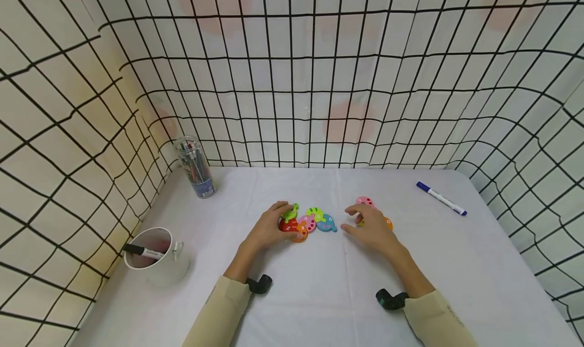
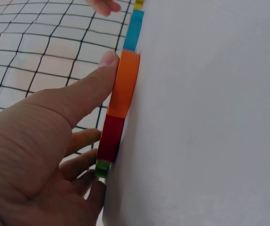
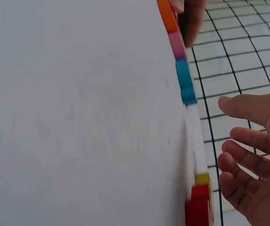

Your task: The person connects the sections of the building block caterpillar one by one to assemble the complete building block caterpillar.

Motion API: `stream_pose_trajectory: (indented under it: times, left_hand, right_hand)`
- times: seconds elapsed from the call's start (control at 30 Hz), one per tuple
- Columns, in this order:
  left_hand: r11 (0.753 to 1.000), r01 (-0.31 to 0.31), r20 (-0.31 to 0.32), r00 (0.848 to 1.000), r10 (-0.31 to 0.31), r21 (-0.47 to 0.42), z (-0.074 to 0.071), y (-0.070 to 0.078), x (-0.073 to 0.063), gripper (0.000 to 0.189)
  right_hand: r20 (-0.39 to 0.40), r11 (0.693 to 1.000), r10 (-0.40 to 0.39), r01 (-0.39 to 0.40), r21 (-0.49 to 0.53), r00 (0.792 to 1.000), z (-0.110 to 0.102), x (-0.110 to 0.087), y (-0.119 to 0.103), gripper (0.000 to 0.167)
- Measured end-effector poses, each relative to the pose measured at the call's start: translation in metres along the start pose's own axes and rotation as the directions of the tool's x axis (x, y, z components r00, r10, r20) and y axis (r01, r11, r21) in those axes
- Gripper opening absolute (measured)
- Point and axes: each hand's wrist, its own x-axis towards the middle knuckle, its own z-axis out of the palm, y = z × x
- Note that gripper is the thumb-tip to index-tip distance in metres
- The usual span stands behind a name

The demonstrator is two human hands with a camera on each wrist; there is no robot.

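A white wall with a black grid (image 1: 292,75) fills the top and both sides of the frame around you, above a white-covered table (image 1: 292,306) across the lower half. Your beige left sleeve (image 1: 219,314) and right sleeve (image 1: 440,321) enter from the bottom edge. At lower left stands a white bucket (image 1: 171,268); a clear jar (image 1: 195,164) of pens and pencils stands above it, left of centre.

Near the centre, your left hand (image 1: 269,229) grips one end of a row of coloured pieces (image 1: 307,224), thumb against the orange piece (image 1: 300,233), fingers bent around the green piece (image 1: 289,214), with the red piece (image 1: 287,226) between. The row continues right through pink and lime to the blue piece (image 1: 325,222).

Right of centre, your right hand (image 1: 375,231) holds nothing, thumb and fingers spread wide over a second cluster, partly hidden, where a pink piece (image 1: 365,201) and a second orange piece (image 1: 389,223) show; you cannot tell whether the hand touches them.

A blue-capped marker (image 1: 441,199) lies at right, well apart from your hands. A black-capped marker (image 1: 148,252) leans in the bucket. Small black devices (image 1: 391,300) sit at both your wrists.
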Motion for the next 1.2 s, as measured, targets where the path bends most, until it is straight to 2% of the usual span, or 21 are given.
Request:
stream_pose_trajectory:
  times: [0.13,0.3,0.53,0.97,1.2]
  left_hand:
    - [1.000,-0.003,0.021,1.000,0.003,-0.004,-0.001,-0.002,0.000,0.083]
    - [1.000,-0.013,0.041,0.999,0.014,-0.026,-0.001,-0.002,0.000,0.092]
    - [0.999,-0.044,0.073,0.996,0.045,-0.006,0.002,-0.002,-0.004,0.092]
    - [1.000,-0.005,0.023,1.000,0.005,-0.001,0.001,-0.001,-0.001,0.092]
    - [1.000,0.001,0.005,1.000,-0.001,-0.003,0.000,-0.001,0.000,0.093]
  right_hand:
    - [-0.016,0.999,0.020,-0.021,-0.027,1.000,-0.010,-0.004,0.013,0.048]
    - [-0.016,0.998,0.041,-0.041,-0.056,0.999,-0.020,-0.006,0.026,0.052]
    - [0.007,0.996,0.055,-0.055,-0.067,0.998,-0.021,-0.007,0.037,0.055]
    - [0.017,0.995,0.056,-0.054,-0.080,0.998,-0.016,-0.001,0.042,0.057]
    - [0.027,0.996,0.024,-0.021,-0.085,0.999,-0.014,0.001,0.039,0.056]
